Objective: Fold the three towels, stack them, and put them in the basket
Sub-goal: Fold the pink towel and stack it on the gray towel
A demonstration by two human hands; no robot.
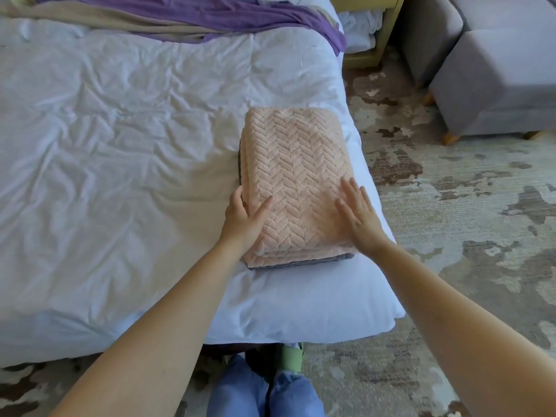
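Fingers of left hand curled round left edge of pink towel, thumb on top. Right hand flat on same towel, fingers spread straight. Folded, atop grey towel, near right edge of bed. Purple cloth at far end of bed.

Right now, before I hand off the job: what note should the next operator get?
Left hand grips the left edge of the towel stack, thumb on top. Right hand lies flat on the pink towel. The stack sits on the bed near its corner; grey towel shows beneath; third unseen. Folding and stacking look done. Left: into the basket, which is out of view.
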